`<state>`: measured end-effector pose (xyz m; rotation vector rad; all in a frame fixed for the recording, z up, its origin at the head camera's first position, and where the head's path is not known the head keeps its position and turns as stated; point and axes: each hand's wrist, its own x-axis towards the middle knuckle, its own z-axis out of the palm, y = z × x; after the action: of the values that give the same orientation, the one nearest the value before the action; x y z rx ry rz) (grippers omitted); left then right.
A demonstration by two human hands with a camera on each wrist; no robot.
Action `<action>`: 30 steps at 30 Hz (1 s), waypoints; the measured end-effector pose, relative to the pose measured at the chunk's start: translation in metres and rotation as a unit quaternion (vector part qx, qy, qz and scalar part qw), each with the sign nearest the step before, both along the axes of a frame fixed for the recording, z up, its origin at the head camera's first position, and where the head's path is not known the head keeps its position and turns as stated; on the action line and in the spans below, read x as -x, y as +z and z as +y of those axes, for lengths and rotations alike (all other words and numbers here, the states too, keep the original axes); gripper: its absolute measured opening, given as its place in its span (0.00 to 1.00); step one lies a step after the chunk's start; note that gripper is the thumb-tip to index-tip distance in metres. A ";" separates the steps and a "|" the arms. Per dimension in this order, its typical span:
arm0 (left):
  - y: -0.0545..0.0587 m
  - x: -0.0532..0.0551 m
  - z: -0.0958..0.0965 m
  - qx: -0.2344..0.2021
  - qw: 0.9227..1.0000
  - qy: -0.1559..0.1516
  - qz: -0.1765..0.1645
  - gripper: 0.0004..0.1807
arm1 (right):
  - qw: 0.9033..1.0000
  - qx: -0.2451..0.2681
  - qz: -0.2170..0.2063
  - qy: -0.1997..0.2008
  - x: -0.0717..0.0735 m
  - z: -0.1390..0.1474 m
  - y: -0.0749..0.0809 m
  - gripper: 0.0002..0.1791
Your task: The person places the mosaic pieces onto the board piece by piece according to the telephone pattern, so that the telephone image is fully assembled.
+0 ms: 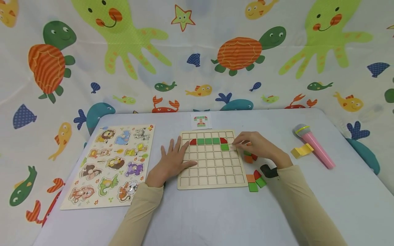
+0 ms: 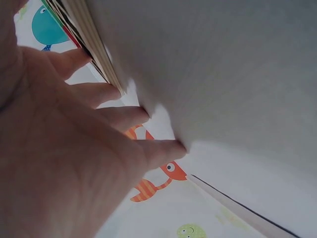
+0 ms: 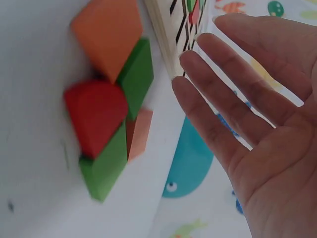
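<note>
A wooden grid board (image 1: 212, 181) lies flat in the middle of the table. In an upper row sit several green squares (image 1: 208, 141) between two red quarter-round blocks (image 1: 193, 141), and one more green square (image 1: 225, 147) lies below the right red one. My left hand (image 1: 170, 164) rests with spread fingers at the board's left edge, thumb over the grid. Over the board's right edge, my right hand (image 1: 258, 145) has its fingertips beside that lower green square. The right wrist view shows its fingers (image 3: 218, 82) extended, with no block visible between them.
Loose blocks, including a green square (image 1: 253, 187) and an orange block (image 3: 111, 34), lie right of the board. A pattern card (image 1: 201, 121) is behind it. An animal puzzle (image 1: 107, 167) lies left; a pink microphone (image 1: 318, 150) and yellow block (image 1: 302, 150) lie right.
</note>
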<state>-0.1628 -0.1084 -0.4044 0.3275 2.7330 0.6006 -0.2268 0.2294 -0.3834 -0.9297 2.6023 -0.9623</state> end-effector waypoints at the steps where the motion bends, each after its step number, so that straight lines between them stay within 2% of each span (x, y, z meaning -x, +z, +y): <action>1: 0.000 0.000 0.000 0.000 1.000 0.000 0.002 0.49 | 1.000 -0.001 -0.002 -0.004 0.000 0.003 0.000 0.09; 6: -0.002 0.000 0.000 -0.001 1.000 -0.001 0.011 0.49 | 1.000 -0.008 -0.005 -0.021 0.001 0.017 0.000 0.09; 16: 0.000 -0.001 -0.001 -0.003 1.000 -0.001 0.005 0.49 | 0.998 -0.033 -0.025 -0.039 0.002 0.035 0.004 0.08; 23: 0.000 0.000 -0.001 -0.001 1.000 -0.006 0.006 0.49 | 0.999 -0.031 -0.024 -0.030 0.001 0.043 0.004 0.08; 30: 0.000 0.000 -0.001 -0.001 1.000 -0.004 0.003 0.49 | 0.997 -0.044 -0.045 -0.039 0.000 0.044 0.002 0.10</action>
<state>-0.1628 -0.1097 -0.4047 0.3414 2.7360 0.6000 -0.2271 0.2731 -0.3814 -0.7520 2.5993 -0.8790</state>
